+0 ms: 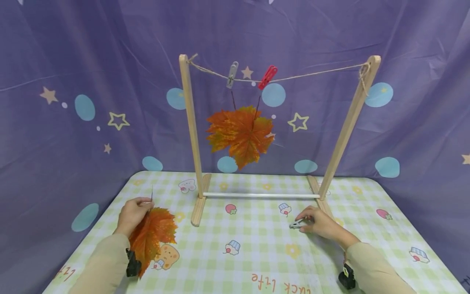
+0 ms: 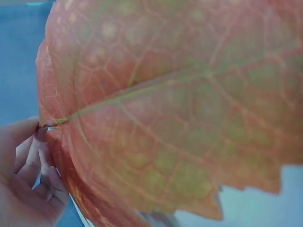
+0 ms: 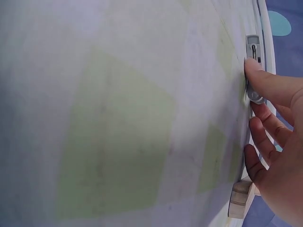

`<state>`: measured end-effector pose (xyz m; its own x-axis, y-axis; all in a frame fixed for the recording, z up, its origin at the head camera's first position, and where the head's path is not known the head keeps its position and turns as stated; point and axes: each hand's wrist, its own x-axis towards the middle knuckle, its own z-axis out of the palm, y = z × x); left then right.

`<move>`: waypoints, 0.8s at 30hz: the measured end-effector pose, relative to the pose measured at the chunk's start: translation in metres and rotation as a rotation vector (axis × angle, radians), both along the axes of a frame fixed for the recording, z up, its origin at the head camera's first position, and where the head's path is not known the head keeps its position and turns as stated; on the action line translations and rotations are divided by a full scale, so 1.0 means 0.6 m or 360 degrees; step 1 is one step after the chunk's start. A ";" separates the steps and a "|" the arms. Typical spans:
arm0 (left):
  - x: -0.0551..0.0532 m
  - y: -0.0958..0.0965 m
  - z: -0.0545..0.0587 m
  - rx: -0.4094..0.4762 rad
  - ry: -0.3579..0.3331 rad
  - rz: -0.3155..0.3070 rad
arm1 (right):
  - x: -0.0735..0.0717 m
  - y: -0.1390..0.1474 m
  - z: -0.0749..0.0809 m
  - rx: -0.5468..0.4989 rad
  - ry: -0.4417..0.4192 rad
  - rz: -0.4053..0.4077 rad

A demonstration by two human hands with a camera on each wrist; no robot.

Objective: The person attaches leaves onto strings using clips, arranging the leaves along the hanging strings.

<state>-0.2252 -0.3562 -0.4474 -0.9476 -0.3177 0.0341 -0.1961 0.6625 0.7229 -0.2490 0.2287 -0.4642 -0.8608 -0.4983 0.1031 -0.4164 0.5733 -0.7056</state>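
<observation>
My left hand [image 1: 134,214] pinches the thin stem of an orange artificial maple leaf [image 1: 156,230] at the table's left side. In the left wrist view the leaf [image 2: 165,109] fills most of the picture, its stem base at the fingertips. Over the table's right half, my right hand [image 1: 321,223] pinches a grey clothespin [image 1: 298,223] between thumb and fingers. The right wrist view shows this clothespin [image 3: 253,66] under the thumb, close to the tablecloth.
A wooden frame [image 1: 191,126] stands at the back with a sagging twine line [image 1: 312,74]. A grey clothespin [image 1: 232,75] and a red clothespin [image 1: 268,77] grip the line, with orange leaves [image 1: 242,134] hanging below. A white rod [image 1: 260,195] joins the frame's feet.
</observation>
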 end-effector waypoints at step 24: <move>0.016 0.062 0.063 0.0062 0.0332 -0.0139 | 0.004 0.001 0.003 0.0006 -0.0027 0.0007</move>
<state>-0.2155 -0.3188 -0.4096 -0.9452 -0.2396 0.2217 0.0175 0.6410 0.7673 -0.2464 0.2291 -0.4622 -0.8603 -0.5024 0.0863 -0.4067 0.5743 -0.7105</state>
